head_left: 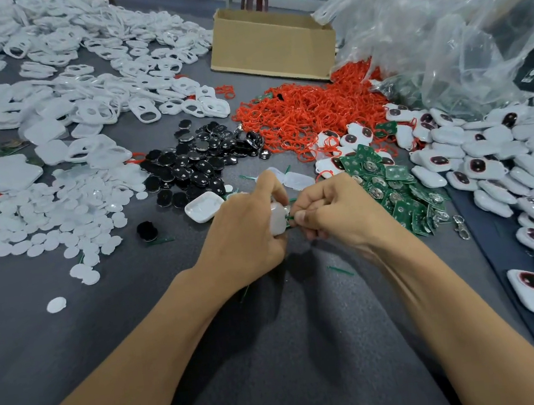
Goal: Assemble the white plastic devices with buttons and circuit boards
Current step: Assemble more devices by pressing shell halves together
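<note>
Grey table (291,348): white shells (79,57) heaped far left; assembled devices (501,151) piled right; red rings (299,113), circuit boards (396,188), black buttons (195,163) between. Centre, above table: your left hand (245,231) grips white device (276,219); your right hand (335,208) pinches its right edge.

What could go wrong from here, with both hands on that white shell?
1. The right hand pinches a small green piece at the edge of the white shell gripped by the left hand. Fingers hide the joint, so a skewed fit may go unnoticed.
2. Green slivers lie loose on the table; one might get trapped inside.
3. The circuit board pile butts against the assembled devices; parts could mix.
</note>
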Demonstrator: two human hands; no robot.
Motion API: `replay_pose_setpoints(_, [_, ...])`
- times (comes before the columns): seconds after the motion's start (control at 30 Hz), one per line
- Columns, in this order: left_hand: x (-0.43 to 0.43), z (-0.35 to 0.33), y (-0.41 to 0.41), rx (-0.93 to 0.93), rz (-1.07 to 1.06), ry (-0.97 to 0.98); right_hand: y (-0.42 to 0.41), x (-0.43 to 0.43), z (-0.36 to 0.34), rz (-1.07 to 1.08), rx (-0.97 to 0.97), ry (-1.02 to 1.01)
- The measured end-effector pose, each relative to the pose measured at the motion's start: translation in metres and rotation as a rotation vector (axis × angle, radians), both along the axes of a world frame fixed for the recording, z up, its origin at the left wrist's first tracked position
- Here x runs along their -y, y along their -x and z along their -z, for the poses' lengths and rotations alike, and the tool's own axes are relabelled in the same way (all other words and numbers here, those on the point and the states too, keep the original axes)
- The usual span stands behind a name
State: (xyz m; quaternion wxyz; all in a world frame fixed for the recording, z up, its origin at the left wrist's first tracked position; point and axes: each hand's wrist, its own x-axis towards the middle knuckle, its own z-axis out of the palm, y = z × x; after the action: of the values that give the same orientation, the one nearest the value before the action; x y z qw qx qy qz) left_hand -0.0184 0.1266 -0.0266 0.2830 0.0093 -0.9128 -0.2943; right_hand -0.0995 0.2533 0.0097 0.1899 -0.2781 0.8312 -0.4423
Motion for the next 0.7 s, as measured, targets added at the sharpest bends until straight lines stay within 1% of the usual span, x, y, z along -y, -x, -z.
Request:
replay_pose_setpoints(0.1, [0.0006,-0.0015,0.0000,0.009,0.008,-0.039,-0.0001,-0.0010,-0.0002,-0.011,0.049,0.024])
replay_pose_setpoints(0.37, [0.0023,-0.0023,-0.0004,0.084,0.056,-0.125,0.0007,-0.0017,-0.0016,-0.027,0.098,0.022])
replay_pose_setpoints(0.53, [0.0016,-0.0020,0.0001,0.085,0.045,-0.151,0.0004,-0.0011,-0.0032,-0.018,0.076,0.010])
replay_pose_setpoints(0.6, [0.0002,-0.0011,0.0010,0.081,-0.002,-0.179,-0.0002,-0.0016,-0.0055,0.007,0.002,-0.016])
replay_pose_setpoints(0.63, [-0.0006,-0.0003,0.0016,0.075,-0.025,-0.169,-0.0009,-0.0013,-0.0064,0.024,-0.084,-0.047])
replay_pose_setpoints(0.7, [-0.0012,0.0027,0.0025,0.049,-0.024,-0.091,-0.0061,0.0013,-0.0071,0.056,-0.305,-0.124])
